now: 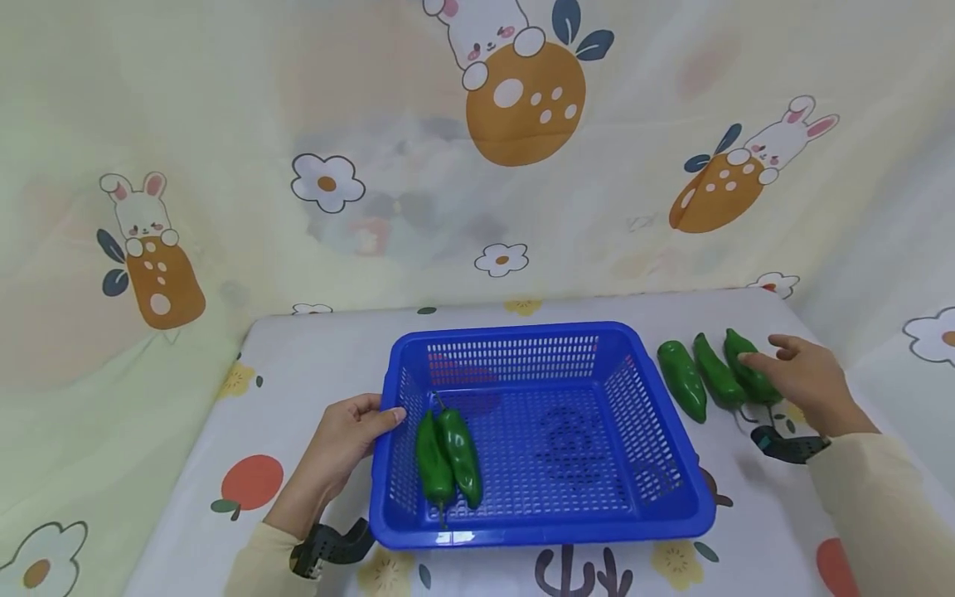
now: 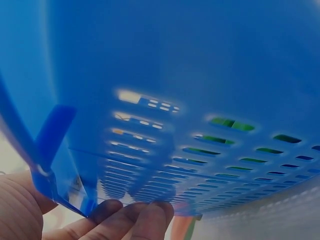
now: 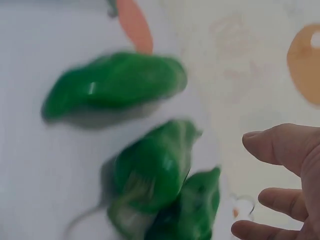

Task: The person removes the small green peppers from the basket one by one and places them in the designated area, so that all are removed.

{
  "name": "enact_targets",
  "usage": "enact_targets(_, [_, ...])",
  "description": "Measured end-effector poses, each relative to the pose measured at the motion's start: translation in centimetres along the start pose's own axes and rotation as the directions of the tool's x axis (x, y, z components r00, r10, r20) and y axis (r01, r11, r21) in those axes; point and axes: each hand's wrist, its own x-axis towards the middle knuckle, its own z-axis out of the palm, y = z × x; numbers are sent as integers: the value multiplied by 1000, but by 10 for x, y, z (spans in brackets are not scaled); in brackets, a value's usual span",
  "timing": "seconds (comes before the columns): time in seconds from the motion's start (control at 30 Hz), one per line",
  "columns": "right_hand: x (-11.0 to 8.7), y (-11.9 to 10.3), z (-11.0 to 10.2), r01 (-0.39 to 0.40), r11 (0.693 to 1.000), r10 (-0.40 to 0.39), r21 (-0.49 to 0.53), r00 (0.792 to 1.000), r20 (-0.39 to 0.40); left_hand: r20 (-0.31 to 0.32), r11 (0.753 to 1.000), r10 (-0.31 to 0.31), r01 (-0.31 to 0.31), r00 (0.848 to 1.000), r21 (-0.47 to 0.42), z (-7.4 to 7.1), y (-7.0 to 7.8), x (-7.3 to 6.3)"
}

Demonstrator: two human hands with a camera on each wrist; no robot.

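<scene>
A blue plastic basket [image 1: 522, 531] with slotted walls stands on the table. My left hand [image 1: 345, 439] grips its left rim, thumb over the top edge; the left wrist view shows the fingers [image 2: 150, 220] curled against the outside of the wall. Two green peppers [image 1: 434, 460] lie side by side in the basket's left part. My right hand [image 1: 809, 381] is at the right, its thumb and fingers spread apart over the rightmost pepper [image 1: 746, 356]. Beside that lie a narrow middle pepper [image 1: 716, 373] and a left pepper [image 1: 681, 380]. In the right wrist view the hand [image 3: 285, 180] holds nothing.
A white tablecloth [image 1: 298, 365] printed with fruit and flowers covers the table. A pale curtain [image 1: 403, 108] with rabbit prints hangs behind it and along the sides. Dark bands [image 1: 328, 547] circle both wrists.
</scene>
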Motion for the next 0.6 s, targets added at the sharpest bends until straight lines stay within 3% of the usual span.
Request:
enact_targets(0.27, [-21,-48,6,101,993,-102,54,995,7,-2,1000,-3,3,1000,18,1,-1,2])
enact_targets(0.6, [-64,-134,35,224,969,-223,107,975,-23,-2,1000,-20,20,1000,20,1,-2,5])
